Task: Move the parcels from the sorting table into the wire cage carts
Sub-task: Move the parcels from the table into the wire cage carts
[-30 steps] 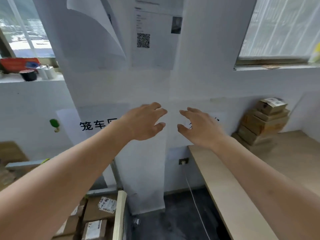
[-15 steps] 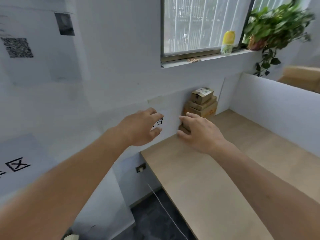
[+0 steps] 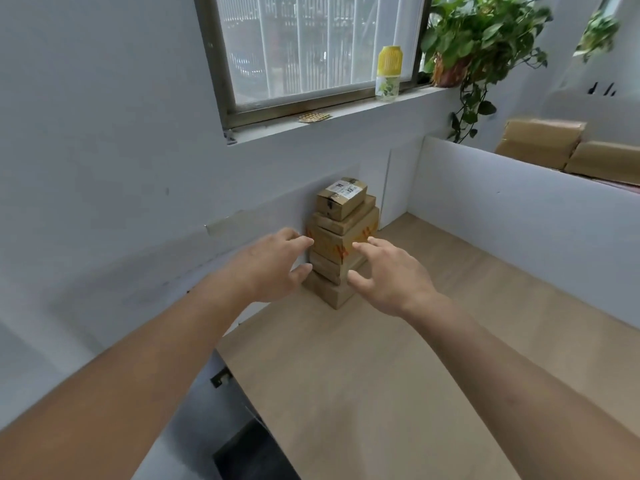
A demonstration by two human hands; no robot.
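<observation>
Head view, the only 1 on offer. Stack of 5 cardboard parcels (image 3: 341,237) stands on the sorting table (image 3: 381,375), pushed into the far left corner against the wall, below the window sill (image 3: 346,114). Smallest parcel (image 3: 341,196) on top, white label up; boxes widen and shift slightly going down, so the pile is not quite plumb.

Left hand (image 3: 273,266) reaches out on the wall side of the stack, fingers spread and lightly curved, holding nothing. Right hand (image 3: 388,275) mirrors it on the table side, fingers likewise spread, empty. Both hands sit at the height of the middle boxes, the one with orange tape between them. Whether any fingertip touches cardboard yet I cannot tell (the hands cover the near faces of the lower boxes).

On the sill: a yellow-capped bottle (image 3: 389,72) and a potted plant (image 3: 478,39), vines trailing down. Behind the white partition (image 3: 519,209) at right lie larger brown cartons (image 3: 561,147), well apart from the stack.

Progress, as a judgement: no wire cage cart is in sight, so what has gone in cannot be counted. These 5 parcels remain on the table, all yet to be moved. Step in hand looks like closing both palms on the stack, perhaps to take several boxes in 1 lift; the offset layers could slide if squeezed unevenly.
</observation>
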